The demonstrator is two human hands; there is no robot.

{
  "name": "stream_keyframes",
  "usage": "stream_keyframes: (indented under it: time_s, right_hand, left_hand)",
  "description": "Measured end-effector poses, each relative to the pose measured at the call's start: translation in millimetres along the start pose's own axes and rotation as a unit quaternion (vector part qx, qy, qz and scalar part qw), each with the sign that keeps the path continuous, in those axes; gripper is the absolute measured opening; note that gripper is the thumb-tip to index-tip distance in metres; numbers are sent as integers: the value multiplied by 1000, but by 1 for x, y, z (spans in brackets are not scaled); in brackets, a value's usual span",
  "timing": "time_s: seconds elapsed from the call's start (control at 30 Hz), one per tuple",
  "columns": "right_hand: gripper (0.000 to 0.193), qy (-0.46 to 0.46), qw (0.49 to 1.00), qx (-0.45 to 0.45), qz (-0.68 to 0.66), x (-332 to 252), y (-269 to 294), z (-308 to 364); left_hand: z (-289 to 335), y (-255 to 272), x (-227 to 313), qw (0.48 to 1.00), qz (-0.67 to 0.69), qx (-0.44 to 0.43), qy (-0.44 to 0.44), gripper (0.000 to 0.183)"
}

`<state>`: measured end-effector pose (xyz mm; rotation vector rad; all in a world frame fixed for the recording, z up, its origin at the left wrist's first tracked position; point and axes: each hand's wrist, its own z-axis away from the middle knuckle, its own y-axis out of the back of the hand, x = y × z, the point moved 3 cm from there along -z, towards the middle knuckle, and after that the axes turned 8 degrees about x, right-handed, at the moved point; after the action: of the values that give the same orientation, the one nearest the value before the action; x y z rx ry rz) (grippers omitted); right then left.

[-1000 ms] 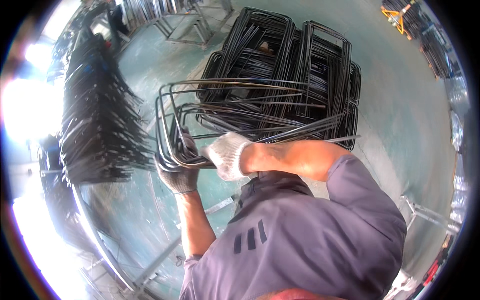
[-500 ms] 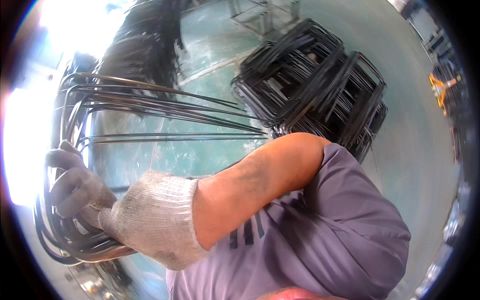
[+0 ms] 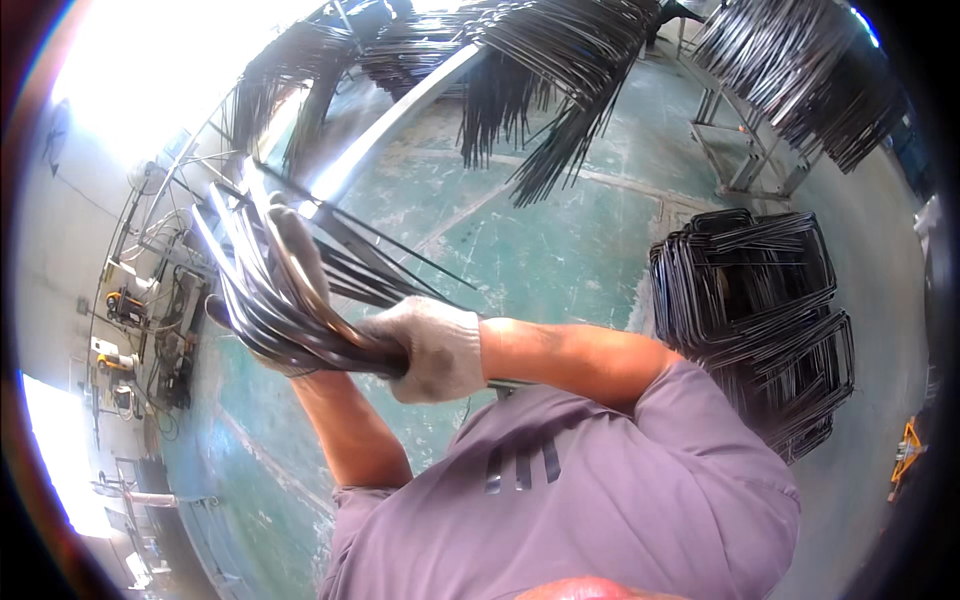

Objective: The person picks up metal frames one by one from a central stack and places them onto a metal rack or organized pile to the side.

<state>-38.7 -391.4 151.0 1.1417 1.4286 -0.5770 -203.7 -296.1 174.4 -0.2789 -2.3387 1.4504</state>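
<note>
the person holds a bundle of bent metal rods (image 3: 262,300) with both hands, in front of the chest and to the left side. the rods are dark and shiny, and their rounded bends are gathered together at the left, while several straight ends point toward the right, behind the right hand (image 3: 432,347).

the right hand wears a light grey knitted glove, and its fingers are closed around the lower part of the bundle, at the right of the bends. the left hand (image 3: 304,258) wears also a greyish glove; it is partly hidden by the rods, but its fingers are seen curled around them from the far side. the bundle is lifted above the green floor (image 3: 470,235), and it is tilted.

at the right, well apart from the hands, a stack of dark bent rods (image 3: 745,325) lies on the floor. beyond the hands, many similar rods (image 3: 575,55) hang over a long rack, with their ends downward. farther to the right, one more group of hanging rods (image 3: 775,60) is above a grey metal stand (image 3: 745,185). the person wears a purple-grey shirt (image 3: 600,475).
</note>
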Motion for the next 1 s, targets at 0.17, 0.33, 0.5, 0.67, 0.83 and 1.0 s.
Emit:
stream_keyframes:
  time_s: [0.17,0.33,0.5,0.67,0.83,1.0]
  right_hand:
    - [44,-11,997,-75,-30,-5,-36,-29]
    - [69,13,984,-148,-96,0,-62,-39]
    - [45,20,970,-221,-98,-2,-71,-37]
    - [48,75,952,-273,-113,-16,-65,-25]
    - [52,60,934,-293,-196,-19,-46,-22]
    - [50,70,964,-174,-189,31,-31,-61]
  left_hand:
    - [-2,-21,22,985,116,129,-14,101]
    - [12,-56,29,983,122,140,2,95]
    - [36,-74,26,978,100,175,-56,59]
    - [47,-93,19,977,37,176,-116,50]
    - [41,-107,20,971,-14,186,-148,39]
    - [5,-49,53,948,-14,290,-128,29]
